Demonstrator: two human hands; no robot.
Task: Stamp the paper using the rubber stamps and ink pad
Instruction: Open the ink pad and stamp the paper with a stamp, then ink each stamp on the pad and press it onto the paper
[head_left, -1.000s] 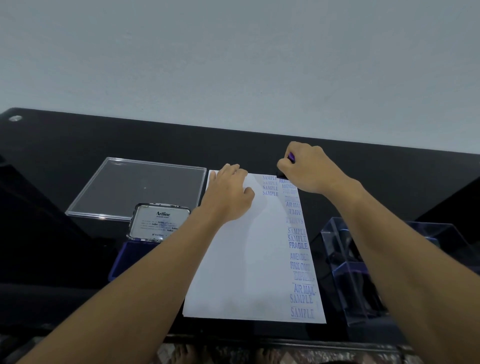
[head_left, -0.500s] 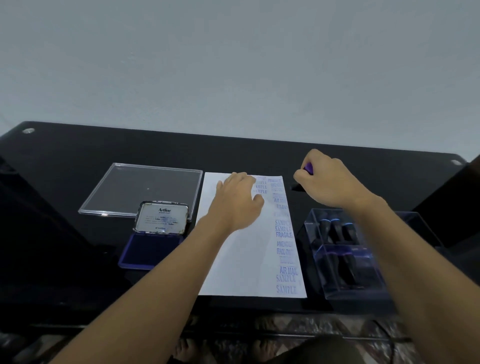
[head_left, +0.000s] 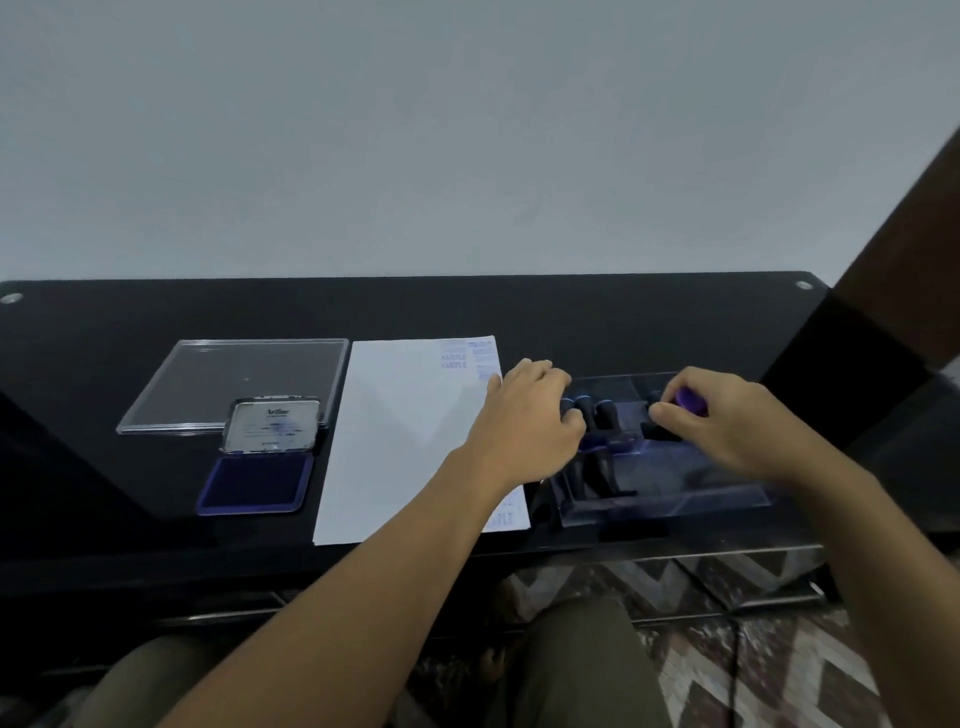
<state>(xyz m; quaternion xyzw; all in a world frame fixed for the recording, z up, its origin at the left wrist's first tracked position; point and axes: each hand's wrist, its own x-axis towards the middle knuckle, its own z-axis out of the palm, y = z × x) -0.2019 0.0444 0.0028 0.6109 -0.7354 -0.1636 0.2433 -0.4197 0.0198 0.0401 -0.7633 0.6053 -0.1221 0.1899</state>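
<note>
White sheet of paper (head_left: 405, 436): lies flat on the black glossy table (head_left: 571, 322), with its near edge close to the table's front edge. Blue stamped impressions run in a column along its right edge. They are visible at the far corner and again at the near corner; the stretch between is hidden behind the left forearm.

Blue ink pad (head_left: 254, 483): open, just left of the paper. Its hinged metal lid (head_left: 272, 423), which carries a white label, is tilted back. Behind it a flat clear plastic cover (head_left: 234, 384) lies on the table beside the paper's far left part.

Clear plastic box (head_left: 675, 499): stands just right of the paper. Its left part holds a row of dark-handled rubber stamps (head_left: 605, 410) with blue bands.

Left hand (head_left: 535, 421): palm down over the paper's right edge and the left end of the box. The fingers are curled down against the nearest stamp handles. Whether they have hold of one cannot be told.

Right hand (head_left: 727, 421): over the far right part of the box. Thumb and fingers pinch a purple-topped rubber stamp (head_left: 688, 401) with a dark base. The base sits low inside the box walls; whether it touches the box floor cannot be told.
</note>
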